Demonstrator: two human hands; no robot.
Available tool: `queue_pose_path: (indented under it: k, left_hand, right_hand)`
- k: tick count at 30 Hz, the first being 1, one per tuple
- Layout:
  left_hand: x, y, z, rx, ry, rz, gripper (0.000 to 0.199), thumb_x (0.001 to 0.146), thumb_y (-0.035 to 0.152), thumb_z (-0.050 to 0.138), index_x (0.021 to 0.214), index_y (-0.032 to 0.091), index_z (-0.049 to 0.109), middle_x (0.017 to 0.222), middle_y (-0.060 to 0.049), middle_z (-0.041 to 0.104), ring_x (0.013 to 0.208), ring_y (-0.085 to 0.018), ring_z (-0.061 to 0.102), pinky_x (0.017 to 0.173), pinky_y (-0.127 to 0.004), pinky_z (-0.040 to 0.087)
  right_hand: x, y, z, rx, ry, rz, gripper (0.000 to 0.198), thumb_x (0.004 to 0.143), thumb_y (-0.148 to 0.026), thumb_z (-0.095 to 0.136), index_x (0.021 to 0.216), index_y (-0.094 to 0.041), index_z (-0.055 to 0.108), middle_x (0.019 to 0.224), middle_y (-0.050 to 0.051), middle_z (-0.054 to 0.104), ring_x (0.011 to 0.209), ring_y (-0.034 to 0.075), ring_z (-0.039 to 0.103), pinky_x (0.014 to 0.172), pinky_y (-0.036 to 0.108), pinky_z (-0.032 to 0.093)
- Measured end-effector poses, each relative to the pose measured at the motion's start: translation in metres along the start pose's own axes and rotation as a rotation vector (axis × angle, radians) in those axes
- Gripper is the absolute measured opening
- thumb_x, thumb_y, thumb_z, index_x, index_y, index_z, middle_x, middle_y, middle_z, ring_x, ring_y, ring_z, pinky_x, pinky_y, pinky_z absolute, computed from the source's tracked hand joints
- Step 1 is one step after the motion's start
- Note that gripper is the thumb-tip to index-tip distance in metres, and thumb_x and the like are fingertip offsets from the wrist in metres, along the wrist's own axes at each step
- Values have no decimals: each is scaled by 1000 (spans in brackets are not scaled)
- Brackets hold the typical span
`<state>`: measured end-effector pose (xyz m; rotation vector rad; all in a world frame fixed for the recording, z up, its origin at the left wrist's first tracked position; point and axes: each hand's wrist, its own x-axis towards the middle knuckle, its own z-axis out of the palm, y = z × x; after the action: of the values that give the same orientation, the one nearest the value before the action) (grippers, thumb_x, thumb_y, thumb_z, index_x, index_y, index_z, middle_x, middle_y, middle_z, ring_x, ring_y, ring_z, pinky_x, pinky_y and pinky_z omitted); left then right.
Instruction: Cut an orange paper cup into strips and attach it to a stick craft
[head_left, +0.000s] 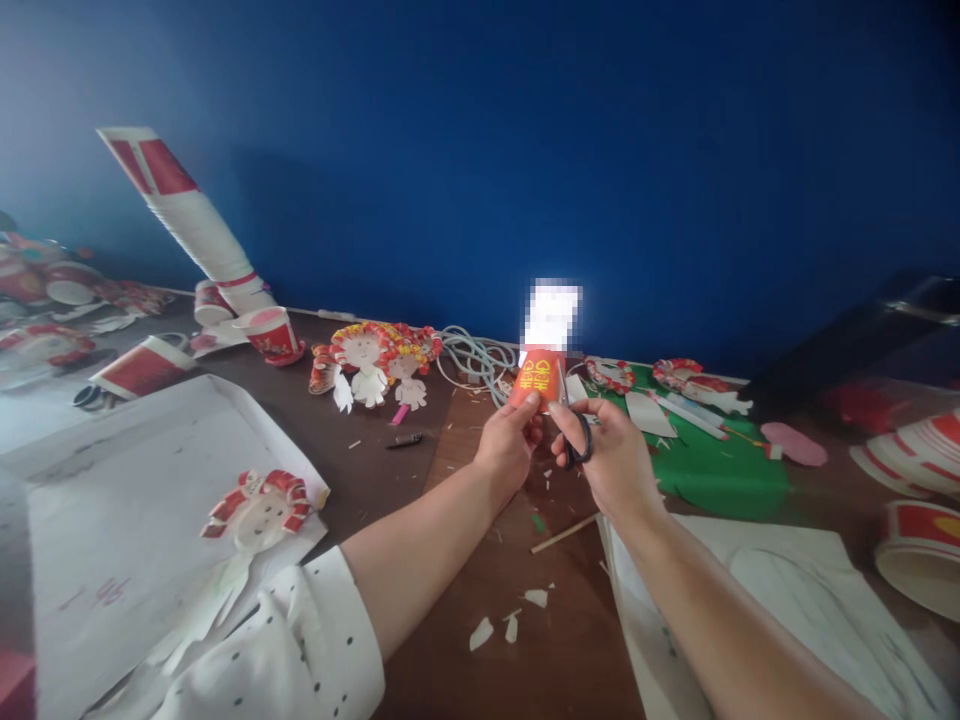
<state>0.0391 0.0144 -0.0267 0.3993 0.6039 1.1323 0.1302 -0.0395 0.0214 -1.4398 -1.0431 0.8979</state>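
Note:
My left hand [511, 438] pinches the lower edge of a red paper piece [541, 372] with yellow characters on it. Above the red part, a bright white area is blurred into blocks. Close beside it, my right hand [613, 452] grips scissors [585, 440] by their black handles, fingers through the loops. The blades point up along the right edge of the red piece; I cannot tell how far apart they are. White paper scraps [481, 632] lie on the brown table [555, 680] below my hands.
Paper-cup dolls [367, 350] and coiled pale cable [480, 350] lie near the blue wall. A tall stack of cups [199, 225] leans at left. A green sheet [720, 470] bears pens, with cups [922, 555] farther right. A thin stick [564, 534] and black marker [405, 440] lie nearby.

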Motion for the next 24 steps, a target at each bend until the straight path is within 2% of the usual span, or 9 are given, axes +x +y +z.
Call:
queue_pose_path:
  k: [4,8,11,20,24]
  left_hand:
    - [0,-1,0,22,-31,-16,37,64,39,78,79,14,55,57,2,53,46,-8,47,47,-22,35]
    - [0,-1,0,5,-40,-31,36,64,37,78,78,15,54,58,1,55,45,-8,47,45,-22,35]
    - [-1,0,0,-8,-34,-52,33,66,35,77,78,15,54,59,0,57,45,-8,48,44,-22,35]
    - [-3,3,2,-9,17,-143,29,71,37,72,72,14,55,56,0,56,42,-10,48,46,-25,36]
    - [-7,6,7,-11,43,-140,26,73,34,70,71,13,55,56,-1,57,43,-10,48,48,-25,38]
  right_hand:
    - [1,4,1,46,-8,34,47,65,-50,75,93,-18,56,51,-3,61,40,11,53,38,19,41]
    - [1,5,1,47,-41,46,37,65,-49,75,74,-17,60,51,-3,59,41,9,51,40,19,40]
    - [2,7,0,54,-52,36,36,66,-50,74,63,-17,59,51,-3,58,42,8,51,43,20,40]
    - [-1,9,-1,-34,-51,-7,38,67,-54,71,63,-19,60,51,-2,58,44,10,51,45,22,41]
    - [-2,9,-2,-161,-37,-117,32,68,-51,73,73,-19,65,53,-1,60,47,12,51,45,23,40]
